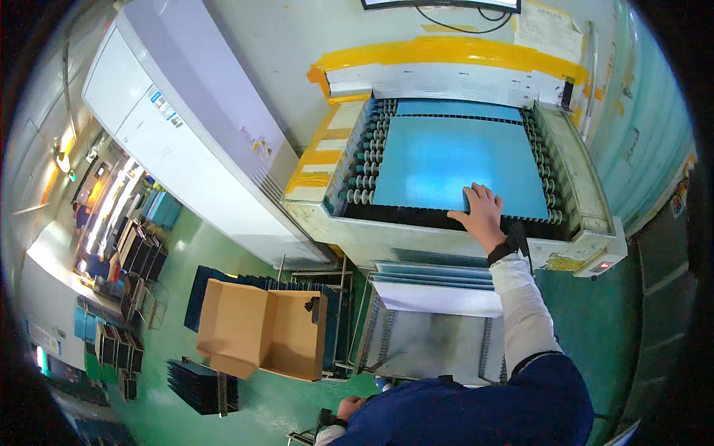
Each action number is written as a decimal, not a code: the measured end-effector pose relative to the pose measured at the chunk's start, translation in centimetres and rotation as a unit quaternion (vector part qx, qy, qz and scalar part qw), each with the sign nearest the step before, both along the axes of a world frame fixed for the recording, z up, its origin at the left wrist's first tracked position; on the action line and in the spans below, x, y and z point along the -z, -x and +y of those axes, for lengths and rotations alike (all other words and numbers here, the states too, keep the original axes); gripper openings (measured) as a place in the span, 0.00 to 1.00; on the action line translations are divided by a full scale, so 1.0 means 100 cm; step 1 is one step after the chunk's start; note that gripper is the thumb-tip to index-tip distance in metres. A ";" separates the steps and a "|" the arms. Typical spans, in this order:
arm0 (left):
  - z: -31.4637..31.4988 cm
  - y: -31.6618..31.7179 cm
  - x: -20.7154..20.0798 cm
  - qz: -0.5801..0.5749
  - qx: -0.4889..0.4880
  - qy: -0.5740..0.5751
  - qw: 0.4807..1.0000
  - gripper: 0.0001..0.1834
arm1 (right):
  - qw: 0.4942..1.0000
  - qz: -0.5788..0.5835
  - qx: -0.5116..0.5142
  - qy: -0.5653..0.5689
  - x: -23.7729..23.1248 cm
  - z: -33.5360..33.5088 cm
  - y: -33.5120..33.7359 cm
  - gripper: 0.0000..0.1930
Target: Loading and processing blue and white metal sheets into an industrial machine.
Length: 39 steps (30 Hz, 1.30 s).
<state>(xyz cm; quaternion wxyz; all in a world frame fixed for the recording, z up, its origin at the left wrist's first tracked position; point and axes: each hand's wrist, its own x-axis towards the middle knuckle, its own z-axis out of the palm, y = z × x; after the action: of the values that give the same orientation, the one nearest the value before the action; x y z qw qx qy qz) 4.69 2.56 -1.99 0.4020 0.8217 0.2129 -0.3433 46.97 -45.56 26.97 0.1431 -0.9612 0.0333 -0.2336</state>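
A flat light-blue panel [454, 160] lies on the rollers of a conveyor machine [595, 201]. At the panel's near edge is my right hand [485, 214], thumb and fingers apart, fingertips on or just over its surface. A small dark patch shows by the index finger; I cannot make out what it is. A dark band circles the right wrist over a white sleeve. My left hand [349, 406] is low beside my body, partly hidden, and whether it holds anything cannot be seen. Behind the first panel a second blue panel [460, 109] lies on the rollers.
Below the machine's front stands a rack [439, 342] with several upright panels [435, 275]. Left of it, an open cardboard box [234, 320] sits over dark slotted racks. A tall white cabinet [201, 141] flanks the machine. More black racks [201, 386] stand on the green floor.
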 end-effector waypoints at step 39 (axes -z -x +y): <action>-0.023 -0.011 -0.031 -0.067 0.032 -0.069 0.995 0.22 | 0.957 -0.098 -0.254 -0.106 0.008 0.029 0.102 0.15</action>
<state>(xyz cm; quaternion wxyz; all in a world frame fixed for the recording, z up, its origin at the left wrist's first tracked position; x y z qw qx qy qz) 5.75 0.25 1.12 0.3469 0.8747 0.1827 -0.2849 36.73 -42.66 26.17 0.3010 -0.8897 -0.2012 -0.2780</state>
